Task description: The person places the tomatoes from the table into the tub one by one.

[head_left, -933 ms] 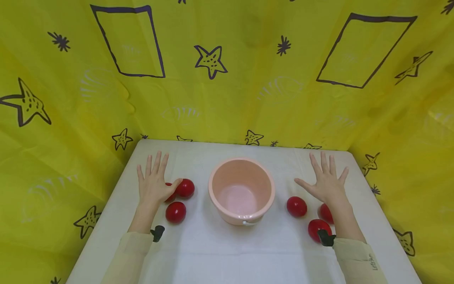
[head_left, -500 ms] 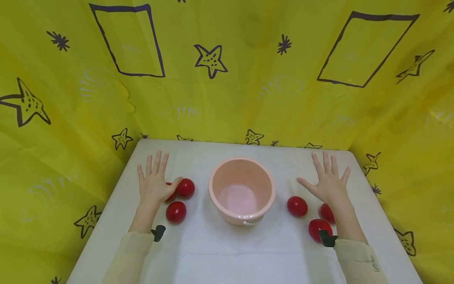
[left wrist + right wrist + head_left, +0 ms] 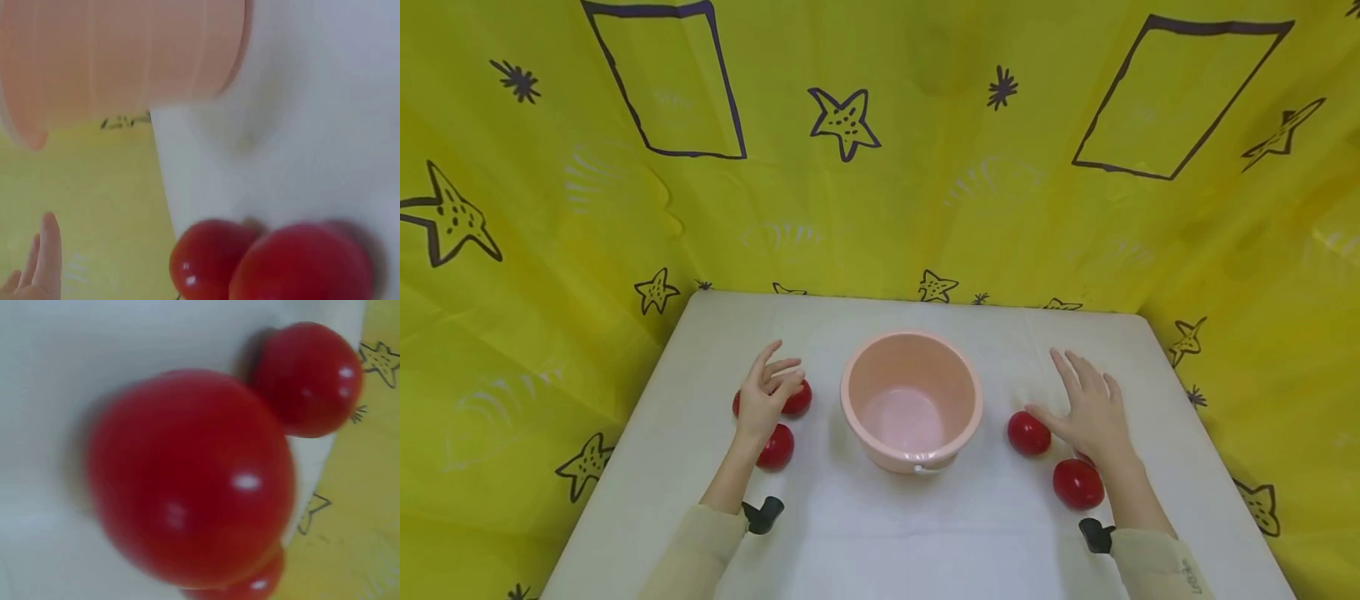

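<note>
A light pink bucket (image 3: 883, 452) with a white handle stands upright in the middle of the white table. To its left, my left hand (image 3: 762, 407) hovers over three glossy, smooth red balls that resemble tomatoes. One left ball (image 3: 777, 448) shows below the hand; the other two are partly covered by it. My left fingers are partly bent and hold nothing; their tips (image 3: 47, 262) show in the left wrist view. Right of the bucket, my right hand (image 3: 1092, 415) is spread loosely, its thumb near a red ball (image 3: 1028, 434). Another ball (image 3: 1078, 485) lies nearer; a third is mostly hidden.
The white table (image 3: 910, 550) is enclosed by a yellow curtain (image 3: 880, 208) with dark star drawings at the back and sides. A black wrist mount (image 3: 764, 515) sits on the left wrist, and another mount (image 3: 1097, 535) on the right.
My left hand has moved right and turned, its spread fingers now bending over the balls. My right hand has come slightly nearer, with fingers less spread. Balls and bucket stay put.
</note>
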Demonstrator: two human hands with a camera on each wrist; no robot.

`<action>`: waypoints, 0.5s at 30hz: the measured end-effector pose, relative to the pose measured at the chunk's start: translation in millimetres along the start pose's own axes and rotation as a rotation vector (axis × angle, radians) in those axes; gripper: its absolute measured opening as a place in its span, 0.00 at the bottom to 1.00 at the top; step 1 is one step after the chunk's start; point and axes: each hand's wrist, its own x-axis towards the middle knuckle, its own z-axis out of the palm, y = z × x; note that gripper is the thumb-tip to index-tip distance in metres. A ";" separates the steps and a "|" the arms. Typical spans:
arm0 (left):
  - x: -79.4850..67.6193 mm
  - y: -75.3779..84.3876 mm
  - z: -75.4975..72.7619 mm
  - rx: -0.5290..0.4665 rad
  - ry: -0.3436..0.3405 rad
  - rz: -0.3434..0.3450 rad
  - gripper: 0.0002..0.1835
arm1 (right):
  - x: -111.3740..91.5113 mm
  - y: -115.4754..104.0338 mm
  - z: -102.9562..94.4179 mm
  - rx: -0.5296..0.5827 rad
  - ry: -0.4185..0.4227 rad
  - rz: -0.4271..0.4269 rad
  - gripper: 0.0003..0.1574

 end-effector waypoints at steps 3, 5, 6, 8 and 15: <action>-5.3 -0.5 9.6 -0.144 -0.057 -0.097 0.32 | -6.1 2.2 12.0 0.002 -0.048 0.000 0.63; -8.4 -0.4 14.6 -0.182 -0.090 -0.159 0.33 | -9.3 3.8 19.1 -0.001 -0.087 0.002 0.64; -9.9 -0.1 16.8 -0.187 -0.106 -0.179 0.33 | -10.9 4.3 22.3 -0.004 -0.106 0.002 0.65; -12.6 0.7 20.6 -0.185 -0.136 -0.216 0.32 | -13.7 5.6 28.3 -0.018 -0.138 -0.005 0.64; -18.2 0.2 29.3 -0.145 -0.245 -0.315 0.31 | -20.7 9.3 42.2 -0.030 -0.220 -0.007 0.62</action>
